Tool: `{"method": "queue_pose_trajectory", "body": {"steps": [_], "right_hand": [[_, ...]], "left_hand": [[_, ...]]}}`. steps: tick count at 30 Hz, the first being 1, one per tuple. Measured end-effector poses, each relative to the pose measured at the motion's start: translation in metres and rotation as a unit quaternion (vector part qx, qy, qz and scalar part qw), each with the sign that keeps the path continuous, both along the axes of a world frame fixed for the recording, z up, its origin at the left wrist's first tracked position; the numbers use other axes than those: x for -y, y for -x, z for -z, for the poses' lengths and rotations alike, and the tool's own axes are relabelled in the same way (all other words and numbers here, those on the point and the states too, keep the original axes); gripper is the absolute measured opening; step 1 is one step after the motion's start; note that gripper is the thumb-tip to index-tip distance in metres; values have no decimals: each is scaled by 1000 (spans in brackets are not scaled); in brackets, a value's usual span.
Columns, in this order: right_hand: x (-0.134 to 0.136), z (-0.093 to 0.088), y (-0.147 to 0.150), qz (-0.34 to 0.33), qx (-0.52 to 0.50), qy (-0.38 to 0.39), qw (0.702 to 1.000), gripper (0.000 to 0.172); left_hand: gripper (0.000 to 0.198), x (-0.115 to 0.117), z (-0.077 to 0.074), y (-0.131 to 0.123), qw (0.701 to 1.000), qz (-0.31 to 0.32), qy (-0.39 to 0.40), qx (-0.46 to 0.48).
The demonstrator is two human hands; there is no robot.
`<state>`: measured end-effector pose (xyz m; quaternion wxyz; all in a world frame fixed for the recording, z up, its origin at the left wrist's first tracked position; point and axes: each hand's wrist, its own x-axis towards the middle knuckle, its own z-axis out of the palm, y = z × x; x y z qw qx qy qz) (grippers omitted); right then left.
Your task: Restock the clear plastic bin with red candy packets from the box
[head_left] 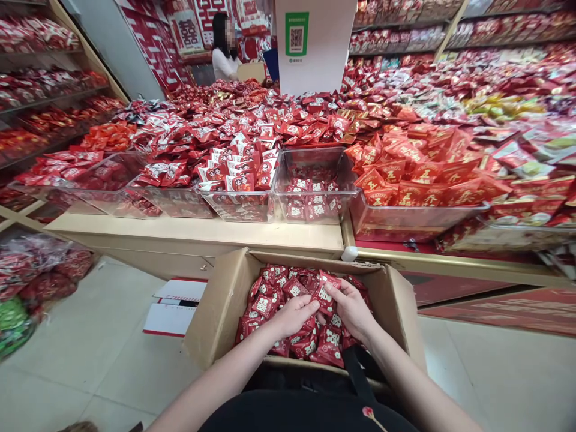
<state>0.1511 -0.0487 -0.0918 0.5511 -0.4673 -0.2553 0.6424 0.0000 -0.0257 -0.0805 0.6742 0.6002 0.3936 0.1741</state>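
Note:
An open cardboard box [220,312] sits low in front of me, filled with small red candy packets [270,303]. Both my hands are inside it. My left hand [294,315] is curled over the packets, its fingers closed on some of them. My right hand [351,306] pinches a red packet [324,294] between thumb and fingers, just above the pile. The two hands nearly touch at the middle of the box.
Behind the box a wooden counter [193,231] carries clear plastic bins; one bin [315,186] is partly filled with the same red packets. Heaps of red sweets cover the display. A white pillar with a QR code [297,33] stands behind. A person [224,51] stands far back. Flat cartons [173,309] lie on the floor.

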Motion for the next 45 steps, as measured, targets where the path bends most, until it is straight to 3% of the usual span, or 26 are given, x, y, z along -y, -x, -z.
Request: {"method": "queue_pose_trajectory", "body": {"steps": [3,8,11,13,15,18,21,23,26,29,31,34,37,41,45], "right_hand": [[-1,-1,-2,-17,77,-19,997,28],[-3,-10,-6,-142,189,-109,966,29],[-2,-20,-9,-157,198,-96,963,28],[-2,-28,-10,-185,232,-96,950,22],[-1,-34,-9,-210,293,-119,925,17],[0,-37,-2,-191,398,-154,884,33],[-2,-45,6,-152,469,-173,852,38],[-10,-68,6,-126,521,-213,817,32],[-46,-130,-2,-76,597,-298,741,23],[-119,-189,-9,-29,658,-325,679,20],[-180,-202,-9,-61,693,-306,650,20],[-259,-180,-1,-208,752,-246,575,17],[-301,-141,10,-299,793,-203,491,29],[-313,-117,21,-363,815,-179,415,45],[-311,-124,22,-375,829,-185,372,45]], "left_hand": [[37,-2,-4,1,1000,7,-5,-13],[43,-3,-17,7,999,16,-30,24],[46,-1,-24,11,997,64,26,34],[46,-1,-26,13,996,64,57,36],[44,-1,-25,14,997,34,56,46],[37,-2,-22,12,995,-35,57,71],[38,-2,-19,9,978,-122,145,88],[43,-2,-19,9,953,-191,218,87],[46,-4,-17,10,927,-253,258,97],[46,-6,-16,11,926,-252,261,106],[47,-7,-15,10,926,-252,265,94],[51,-6,-14,9,931,-236,264,86],[50,-5,-10,11,938,-216,253,101],[53,-6,-2,13,939,-209,243,128],[58,-7,1,11,940,-196,240,142]]}}
